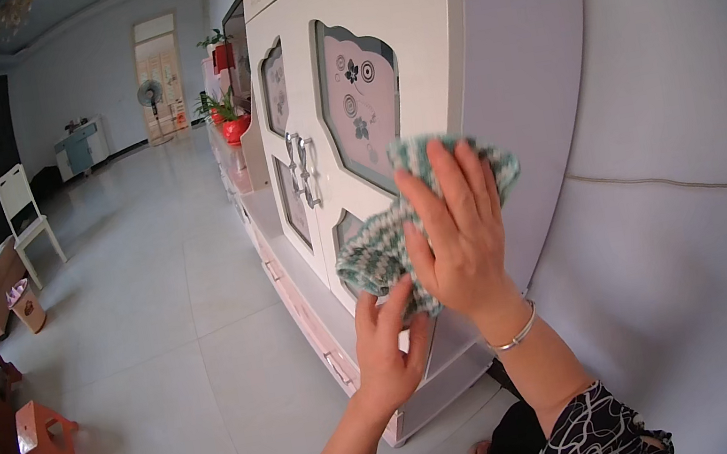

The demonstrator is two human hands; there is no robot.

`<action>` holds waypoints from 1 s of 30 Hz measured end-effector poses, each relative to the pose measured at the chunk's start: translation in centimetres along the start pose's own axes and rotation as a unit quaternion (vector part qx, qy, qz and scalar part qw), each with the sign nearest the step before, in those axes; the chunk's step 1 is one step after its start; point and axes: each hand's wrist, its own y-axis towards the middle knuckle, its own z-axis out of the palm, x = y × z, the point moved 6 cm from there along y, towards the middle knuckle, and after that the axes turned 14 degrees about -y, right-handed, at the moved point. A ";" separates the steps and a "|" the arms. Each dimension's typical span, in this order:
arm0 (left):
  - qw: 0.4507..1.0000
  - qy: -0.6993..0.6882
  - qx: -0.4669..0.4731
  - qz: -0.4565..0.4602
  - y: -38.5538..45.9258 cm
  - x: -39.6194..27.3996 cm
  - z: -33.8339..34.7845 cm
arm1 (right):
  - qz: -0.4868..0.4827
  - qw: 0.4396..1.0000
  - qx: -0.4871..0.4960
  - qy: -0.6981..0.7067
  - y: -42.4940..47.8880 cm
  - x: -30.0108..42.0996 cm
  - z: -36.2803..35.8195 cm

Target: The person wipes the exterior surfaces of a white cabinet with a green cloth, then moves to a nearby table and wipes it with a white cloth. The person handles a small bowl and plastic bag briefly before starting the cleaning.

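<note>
A green-and-white knitted cloth (375,254) is spread in front of the white cabinet's door (409,20), near its right front edge. My right hand (468,232), with a bangle at the wrist, lies over the cloth with its palm towards the cabinet and fingers pointing up. Lower and to the left, my left hand (389,344) has its fingertips at the cloth's lower part, thumb and fingers apart; whether it grips the cloth I cannot tell. Two metal door handles (306,172) are left of the cloth. The door has patterned pink panels (358,92).
A low cabinet with drawers (296,295) runs below and beyond, bearing red plant pots (236,130). On the left stand an orange plastic stool (48,441), a waste bin (27,309) and a white chair (25,209). A cord (677,182) runs along the right wall.
</note>
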 end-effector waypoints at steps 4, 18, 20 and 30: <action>0.994 0.068 0.076 0.026 -0.7 0.1 1.3 | 0.027 0.999 0.020 -0.011 -0.6 1.2 0.3; 0.980 0.161 0.104 0.061 1.2 -0.9 1.0 | -0.040 0.997 -0.058 0.039 6.1 -2.8 -0.3; 0.979 0.174 0.078 0.075 3.4 -1.4 0.4 | 0.006 0.993 -0.104 0.061 7.5 -3.5 -0.2; 0.982 0.142 0.057 0.108 7.1 -3.0 2.5 | -0.008 0.998 -0.032 0.062 4.2 -3.0 -0.1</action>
